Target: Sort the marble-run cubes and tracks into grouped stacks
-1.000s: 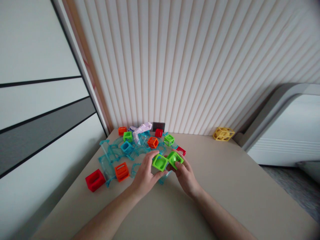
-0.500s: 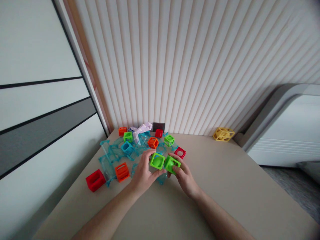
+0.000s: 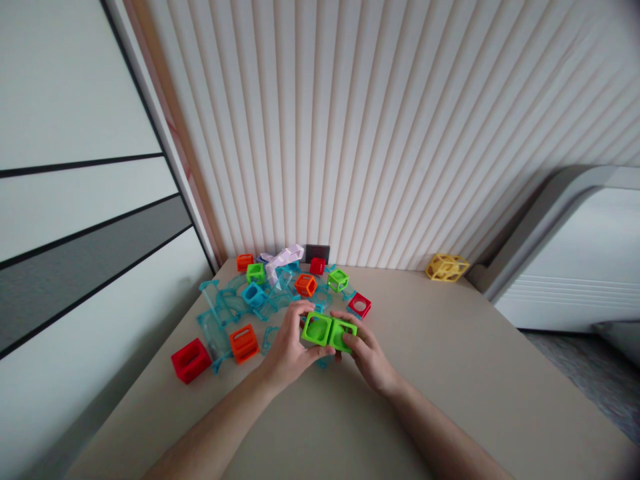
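Observation:
My left hand (image 3: 289, 347) grips a lime green hollow cube (image 3: 316, 329) between thumb and fingers. My right hand (image 3: 369, 355) grips a second lime green cube (image 3: 341, 333). The two cubes are pressed side by side, touching, just above the beige table (image 3: 450, 373). A clear teal track piece (image 3: 325, 361) lies on the table under the hands, mostly hidden.
Behind the hands lies a heap of clear teal track pieces (image 3: 227, 308) with small cubes: red (image 3: 190, 360), orange (image 3: 243, 343), orange (image 3: 305, 285), green (image 3: 339, 280), red with a hole (image 3: 359, 305). A yellow lattice cube (image 3: 447, 267) sits by the ribbed wall.
The two green cubes were held apart and tilted; now both hands have brought them together, level and touching. The hands have lowered slightly toward the table.

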The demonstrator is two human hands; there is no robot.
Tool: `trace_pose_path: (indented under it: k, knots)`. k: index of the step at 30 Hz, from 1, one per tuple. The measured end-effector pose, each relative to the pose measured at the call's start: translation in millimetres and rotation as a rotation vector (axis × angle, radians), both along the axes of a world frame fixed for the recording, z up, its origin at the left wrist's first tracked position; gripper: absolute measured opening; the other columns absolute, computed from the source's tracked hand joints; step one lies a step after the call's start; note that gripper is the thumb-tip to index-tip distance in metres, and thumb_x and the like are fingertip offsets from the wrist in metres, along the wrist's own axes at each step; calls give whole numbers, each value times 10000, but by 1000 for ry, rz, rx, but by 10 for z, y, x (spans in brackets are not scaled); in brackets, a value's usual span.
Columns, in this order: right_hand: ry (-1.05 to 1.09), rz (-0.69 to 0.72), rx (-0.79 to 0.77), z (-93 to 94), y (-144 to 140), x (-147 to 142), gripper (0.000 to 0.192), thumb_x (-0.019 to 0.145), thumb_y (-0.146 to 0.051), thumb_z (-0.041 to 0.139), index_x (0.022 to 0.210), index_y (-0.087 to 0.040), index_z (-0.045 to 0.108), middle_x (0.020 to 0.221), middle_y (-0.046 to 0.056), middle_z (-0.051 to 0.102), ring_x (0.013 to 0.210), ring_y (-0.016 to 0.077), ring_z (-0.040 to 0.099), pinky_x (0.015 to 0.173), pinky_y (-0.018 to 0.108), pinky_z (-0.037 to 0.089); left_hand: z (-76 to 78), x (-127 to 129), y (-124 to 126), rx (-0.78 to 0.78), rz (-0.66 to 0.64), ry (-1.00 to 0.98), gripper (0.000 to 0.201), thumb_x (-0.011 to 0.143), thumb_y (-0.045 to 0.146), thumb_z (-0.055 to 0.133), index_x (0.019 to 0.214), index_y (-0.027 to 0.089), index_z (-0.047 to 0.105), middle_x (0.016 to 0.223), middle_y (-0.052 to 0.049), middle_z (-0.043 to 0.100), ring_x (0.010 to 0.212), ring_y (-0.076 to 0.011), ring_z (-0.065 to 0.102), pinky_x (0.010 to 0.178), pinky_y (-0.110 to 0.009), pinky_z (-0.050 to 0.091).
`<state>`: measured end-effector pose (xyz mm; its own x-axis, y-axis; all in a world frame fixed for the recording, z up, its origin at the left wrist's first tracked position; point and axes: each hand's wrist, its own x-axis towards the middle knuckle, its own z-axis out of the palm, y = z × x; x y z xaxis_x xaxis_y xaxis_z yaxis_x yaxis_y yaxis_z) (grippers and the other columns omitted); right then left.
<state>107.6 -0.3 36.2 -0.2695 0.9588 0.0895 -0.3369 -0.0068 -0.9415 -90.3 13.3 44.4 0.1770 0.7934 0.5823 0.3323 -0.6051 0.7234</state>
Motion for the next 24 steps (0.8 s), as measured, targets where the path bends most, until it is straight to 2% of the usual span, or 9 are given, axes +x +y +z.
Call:
trace_pose_path:
  k: [7,17,24]
  knots:
    - [0,15,4,16,0,2,378,887,-390,685,1231,-237,653,990,40,685,695,159,639,590,281,536,51,8,2,-13,3,7,671,708,631,797,1146,236,476,1139,-99,617,992,-253,672,821,-381,572]
    - [-2,9,-16,61,-15,-13,369,871,-403,700,1193,-227,662,963,35,684,682,157,634,586,276,533,77,-29,17,48,-34,75,643,729,609,792,1163,236,499,1138,-101,611,1082,-277,643,897,-407,554]
    - [-19,-35,-12,57,-13,5,358,860,-373,690,1189,-235,671,989,35,670,725,164,620,598,277,532,153,-36,-6,98,-117,124,637,751,551,802,1226,234,519,1203,-122,616,1169,-296,617,990,-438,529]
